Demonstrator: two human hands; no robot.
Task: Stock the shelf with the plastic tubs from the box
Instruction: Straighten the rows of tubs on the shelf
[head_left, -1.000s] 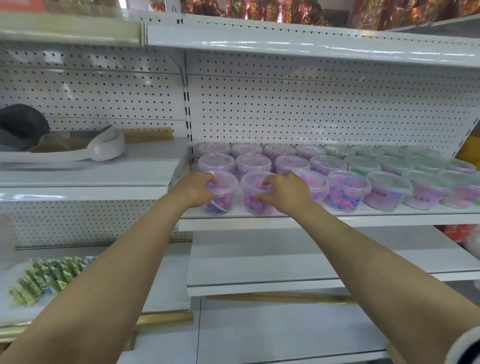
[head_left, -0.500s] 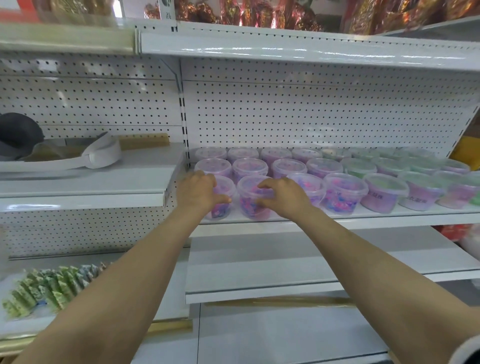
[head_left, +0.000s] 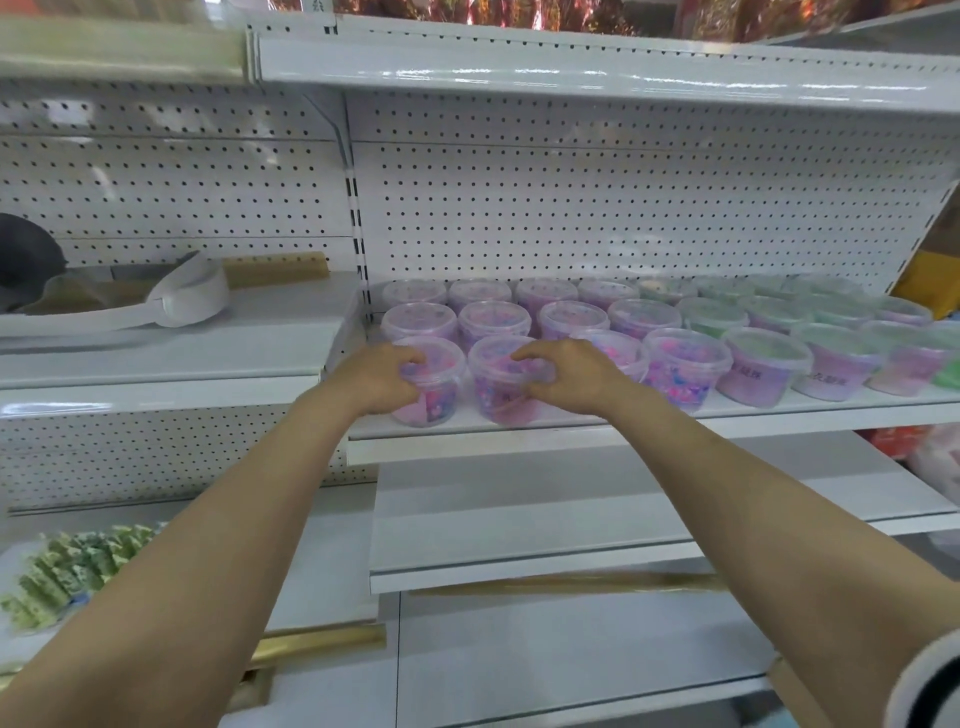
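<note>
Here, both hands work at the front row of the middle shelf (head_left: 519, 441), immediately to the right of the slotted upright (head_left: 357, 208). The left hand (head_left: 376, 376) wraps its curled fingers round the end tub (head_left: 441, 400), the one nearest the upright. The right hand (head_left: 569, 376) curls over the lid and flank of the second tub (head_left: 496, 402), one place further from the upright. Both tubs stand upright with their bases on the shelf, near its front lip. The two-handed hold probably serves alignment: each tub is squared against the stocked tubs (head_left: 571, 317) behind it and closed up to its neighbour, so that the front row starts flush at the upright and runs rightward from it. The supply box is not in view. Judgement: placement of this pair is nearly complete, and release is the likely next step.
</note>
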